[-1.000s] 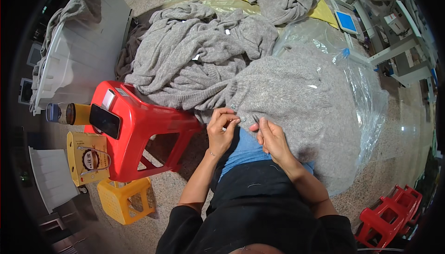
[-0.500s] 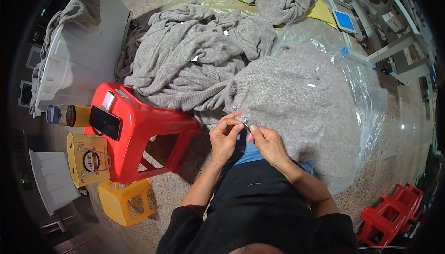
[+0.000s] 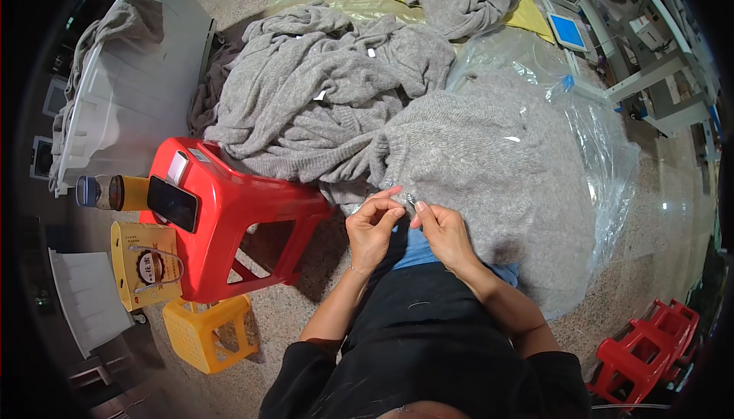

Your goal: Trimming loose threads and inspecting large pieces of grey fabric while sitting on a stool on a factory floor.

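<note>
A grey knitted sweater [image 3: 489, 159] lies spread in front of me, its near edge over my lap. At that edge, my left hand [image 3: 371, 229] is closed, thumb and fingertips pinched together. Whatever the pinch holds is too small to make out. Just to its right, my right hand [image 3: 443, 237] grips a small, dark, shiny metal tool [image 3: 411, 200] between thumb and forefinger. The tool's tip points up and left against the knit, a little apart from my left fingertips. Its exact kind cannot be told.
Left of me stands a red stool [image 3: 229, 197] bearing a phone [image 3: 173, 203]. Beside it are a bottle [image 3: 126, 192], a yellow paper bag [image 3: 145, 262] and a yellow stool [image 3: 206, 335]. Heaped grey knitwear [image 3: 306, 90] and clear plastic sheeting [image 3: 612, 159] lie ahead.
The metal tool in my right hand has shifted slightly away from my left fingertips, and more of it shows. My left hand has hardly moved.
</note>
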Motion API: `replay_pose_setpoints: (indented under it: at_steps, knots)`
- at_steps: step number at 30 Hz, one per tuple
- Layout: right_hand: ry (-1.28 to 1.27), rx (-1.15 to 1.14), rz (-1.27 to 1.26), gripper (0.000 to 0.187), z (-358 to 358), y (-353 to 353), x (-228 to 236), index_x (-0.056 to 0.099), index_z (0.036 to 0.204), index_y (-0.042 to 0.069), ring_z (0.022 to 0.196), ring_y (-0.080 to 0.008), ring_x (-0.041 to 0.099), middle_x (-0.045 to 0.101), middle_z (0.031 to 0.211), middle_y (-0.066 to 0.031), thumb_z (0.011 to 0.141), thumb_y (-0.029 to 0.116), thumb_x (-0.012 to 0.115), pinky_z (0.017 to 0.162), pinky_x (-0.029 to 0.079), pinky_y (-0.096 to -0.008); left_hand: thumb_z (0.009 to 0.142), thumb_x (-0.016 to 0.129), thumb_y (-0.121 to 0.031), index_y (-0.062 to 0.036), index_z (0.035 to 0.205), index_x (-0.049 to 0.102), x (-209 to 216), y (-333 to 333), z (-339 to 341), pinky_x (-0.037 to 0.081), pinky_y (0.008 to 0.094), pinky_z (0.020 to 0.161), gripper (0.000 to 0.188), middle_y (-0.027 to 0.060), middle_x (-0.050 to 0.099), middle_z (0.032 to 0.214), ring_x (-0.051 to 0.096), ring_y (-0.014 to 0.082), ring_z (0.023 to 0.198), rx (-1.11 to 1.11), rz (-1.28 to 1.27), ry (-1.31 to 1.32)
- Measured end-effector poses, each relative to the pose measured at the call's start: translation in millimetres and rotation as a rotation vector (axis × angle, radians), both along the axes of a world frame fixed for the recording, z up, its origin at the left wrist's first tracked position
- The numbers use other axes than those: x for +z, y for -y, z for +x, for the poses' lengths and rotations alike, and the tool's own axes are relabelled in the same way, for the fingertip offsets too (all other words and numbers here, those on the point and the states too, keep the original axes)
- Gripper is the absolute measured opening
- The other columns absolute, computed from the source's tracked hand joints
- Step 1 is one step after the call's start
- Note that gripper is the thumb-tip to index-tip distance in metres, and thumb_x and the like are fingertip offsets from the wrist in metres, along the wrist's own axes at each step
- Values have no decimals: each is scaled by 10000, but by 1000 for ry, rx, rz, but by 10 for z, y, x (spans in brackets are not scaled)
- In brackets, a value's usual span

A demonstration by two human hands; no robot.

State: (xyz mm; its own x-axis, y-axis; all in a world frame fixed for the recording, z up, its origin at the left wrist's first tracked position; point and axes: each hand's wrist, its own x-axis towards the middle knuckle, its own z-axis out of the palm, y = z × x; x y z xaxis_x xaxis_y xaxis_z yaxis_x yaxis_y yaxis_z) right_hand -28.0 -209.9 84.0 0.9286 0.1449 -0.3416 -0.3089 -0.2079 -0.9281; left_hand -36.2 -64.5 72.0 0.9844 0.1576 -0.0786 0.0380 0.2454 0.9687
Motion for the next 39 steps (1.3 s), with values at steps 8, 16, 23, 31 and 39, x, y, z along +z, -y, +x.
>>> replay_pose_setpoints:
  at_steps: [8,16,23,31,39]
  knots:
    - [34,-14,-1,400,6,22,44,593,708,31,452,-22,301,376,504,61,952,326,478,404,232,-212,824,617,22,10,843,616,-79,-46,-13,450,207,665,22,150,604,1128,551,65,784,-19,-3,8]
    - [-184,-266,345,436,182,315,193,579,817,35,399,-20,266,367,531,46,963,411,416,355,246,-177,845,599,-32,-7,981,575,-359,-420,173,461,233,569,140,52,612,842,566,121,686,515,270,1]
    - [-177,-298,309,471,53,435,49,589,832,29,410,-15,276,370,534,44,955,450,417,360,252,-171,698,697,49,-9,857,657,-37,30,-55,468,296,644,174,93,601,802,580,221,726,-45,708,449]
    - [-171,-282,299,481,10,412,69,597,826,26,411,-18,288,368,527,44,955,452,417,357,253,-170,645,646,59,-66,886,638,-106,223,-5,467,328,636,272,94,554,872,570,255,782,-214,1089,588]
    - [-143,-178,240,469,-48,429,101,596,821,17,403,-16,302,375,519,50,959,430,423,355,257,-175,752,639,73,2,817,586,-135,115,-73,472,266,639,110,107,604,840,598,198,739,-98,664,407]
